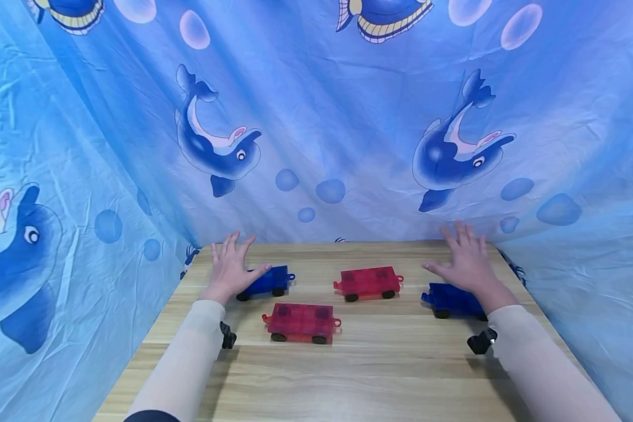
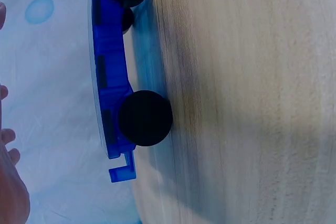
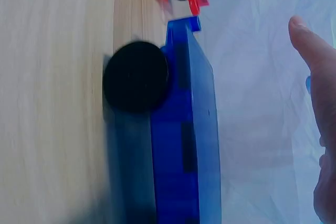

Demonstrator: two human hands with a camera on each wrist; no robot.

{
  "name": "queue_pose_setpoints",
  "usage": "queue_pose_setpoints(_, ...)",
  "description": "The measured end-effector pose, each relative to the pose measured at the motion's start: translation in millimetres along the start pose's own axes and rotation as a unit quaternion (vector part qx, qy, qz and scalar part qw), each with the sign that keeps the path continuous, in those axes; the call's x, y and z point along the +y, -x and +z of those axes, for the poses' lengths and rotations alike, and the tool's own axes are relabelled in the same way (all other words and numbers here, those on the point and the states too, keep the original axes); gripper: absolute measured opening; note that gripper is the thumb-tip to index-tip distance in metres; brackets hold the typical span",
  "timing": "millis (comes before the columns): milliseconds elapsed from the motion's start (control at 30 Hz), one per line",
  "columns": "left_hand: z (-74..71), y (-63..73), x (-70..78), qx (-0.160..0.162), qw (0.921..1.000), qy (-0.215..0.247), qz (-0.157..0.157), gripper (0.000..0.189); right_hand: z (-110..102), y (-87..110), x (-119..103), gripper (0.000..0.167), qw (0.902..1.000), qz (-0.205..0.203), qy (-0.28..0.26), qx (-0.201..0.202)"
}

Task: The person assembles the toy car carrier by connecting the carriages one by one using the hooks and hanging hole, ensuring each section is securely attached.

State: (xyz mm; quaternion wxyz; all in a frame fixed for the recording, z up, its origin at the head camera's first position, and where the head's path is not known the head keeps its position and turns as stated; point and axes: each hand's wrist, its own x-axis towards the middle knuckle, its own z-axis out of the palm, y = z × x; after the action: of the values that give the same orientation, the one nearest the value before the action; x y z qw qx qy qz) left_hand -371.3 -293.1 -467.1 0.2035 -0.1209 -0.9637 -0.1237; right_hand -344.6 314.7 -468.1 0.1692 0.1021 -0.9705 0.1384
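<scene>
Spread fingers mark my left hand (image 1: pixel 231 271), held above the left blue toy train car (image 1: pixel 266 281) and partly covering it. On the right, my right hand (image 1: pixel 469 265) is spread over another blue toy train car (image 1: pixel 453 299), hiding its far end. Neither hand holds anything. Between them sit two translucent red toy train cars: one nearer me (image 1: pixel 302 321), the other farther back (image 1: pixel 370 281). All the cars have black wheels, and the hooks and loops at their ends are apart. Each wrist view shows a blue car (image 2: pixel 110 66) upright on its wheels.
The wooden table (image 1: pixel 348 381) carries all the cars. Behind it hangs a blue curtain (image 1: pixel 306 117) printed with dolphins, which also runs down both sides. A small black wrist camera (image 1: pixel 228 335) sits by the left cuff, with another (image 1: pixel 482 341) on the right.
</scene>
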Motion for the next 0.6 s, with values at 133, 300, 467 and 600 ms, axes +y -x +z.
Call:
queue_pose_setpoints(133, 1.5, 1.4, -1.2, -0.003, 1.0, 0.007, -0.003, 0.101, 2, -0.9, -8, 0.115, 0.9998, -0.007, -0.02, -0.003)
queue_pose_setpoints(300, 4.2, 2.8, -2.9, -0.008, 0.9997, 0.022, -0.005, 0.096, 7, -2.7, -18, 0.111, 0.9983, -0.026, -0.05, 0.013)
queue_pose_setpoints(467, 6.1, 5.7, -4.7, -0.021, 0.9991, 0.037, -0.006, 0.098, 14, -2.6, -28, 0.106, 0.9968, -0.038, -0.067, 0.021)
queue_pose_setpoints(600, 7.1, 8.5, -4.2, -0.033, 0.9979, 0.055, -0.009, 0.098, 19, -1.6, -38, 0.104, 0.9958, -0.033, -0.084, 0.015)
